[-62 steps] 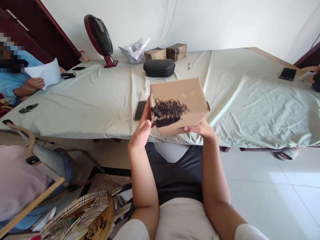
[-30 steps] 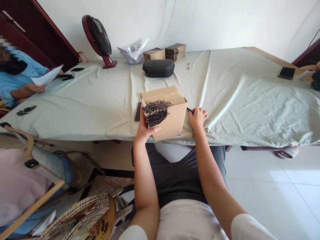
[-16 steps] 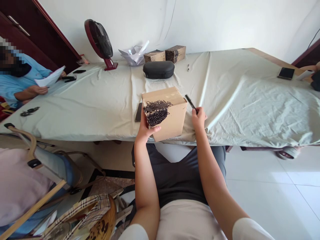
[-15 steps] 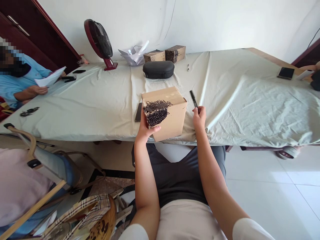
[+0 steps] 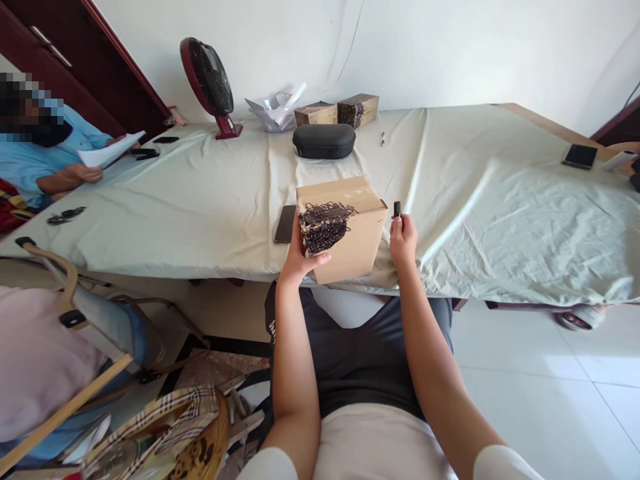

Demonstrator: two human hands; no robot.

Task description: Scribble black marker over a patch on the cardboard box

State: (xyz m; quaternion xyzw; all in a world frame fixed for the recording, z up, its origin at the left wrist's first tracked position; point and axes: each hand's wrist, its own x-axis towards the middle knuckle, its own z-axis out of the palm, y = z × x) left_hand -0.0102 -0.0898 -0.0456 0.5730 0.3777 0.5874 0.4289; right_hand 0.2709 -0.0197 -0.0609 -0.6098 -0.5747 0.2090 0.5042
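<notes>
Tabletop (image 5: 525, 220): right fingers (image 5: 409, 230) curled round pen (image 5: 397, 209)

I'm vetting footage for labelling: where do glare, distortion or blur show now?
Head view: glare on the floor, right; head view: the table bows in front, likely lens distortion; head view: a person's head is pixelated, left; head view: the box looks fairly sharp.

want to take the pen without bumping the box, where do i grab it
Probably best pinched by the free end of the pen, coming from the far side: only that short end sticks out of the right hand, pointing up or away from the wearer. The box sits close on the left, so that side likely leaves less room.
</notes>
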